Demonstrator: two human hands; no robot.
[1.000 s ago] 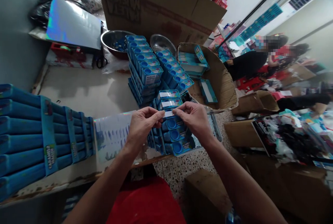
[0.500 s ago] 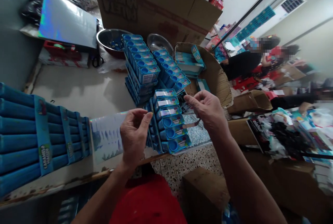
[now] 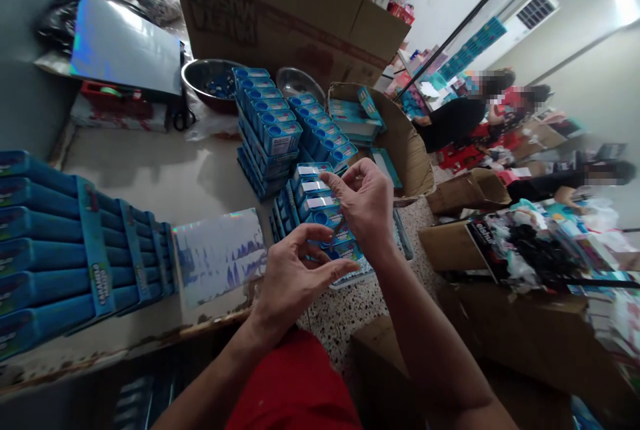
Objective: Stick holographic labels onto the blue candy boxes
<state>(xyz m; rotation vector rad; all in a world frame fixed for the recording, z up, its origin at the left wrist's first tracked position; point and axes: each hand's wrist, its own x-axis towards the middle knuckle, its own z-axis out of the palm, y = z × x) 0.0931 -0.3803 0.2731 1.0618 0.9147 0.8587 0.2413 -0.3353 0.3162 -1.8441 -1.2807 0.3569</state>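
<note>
My right hand [image 3: 369, 207] is pinched closed above a row of blue Caramelo Mágico packs [image 3: 314, 185]. A thin strip, partly hidden by the fingers, seems to hang from it. My left hand [image 3: 295, 267] is in front of the nearest packs, thumb and fingers spread apart. Its thumb reaches under the front pack, and I cannot tell whether it touches it. Shiny pale strips lie across the tops of the farther packs in this row. The row stands at the table's right edge, beside a tray of small pale pieces [image 3: 357, 278] partly covered by my hands.
More stacked blue packs [image 3: 270, 117] stand behind, with a metal bowl [image 3: 210, 83] beyond. An open carton [image 3: 415, 150] holds light-blue boxes. Strapped blue packs [image 3: 45, 243] stand at left, near a shiny sheet [image 3: 220, 253]. Other people work at the far right.
My left hand has moved right, from the row's left side to its front, and its fingers have opened. My right hand has moved left over the packs, still pinched.
</note>
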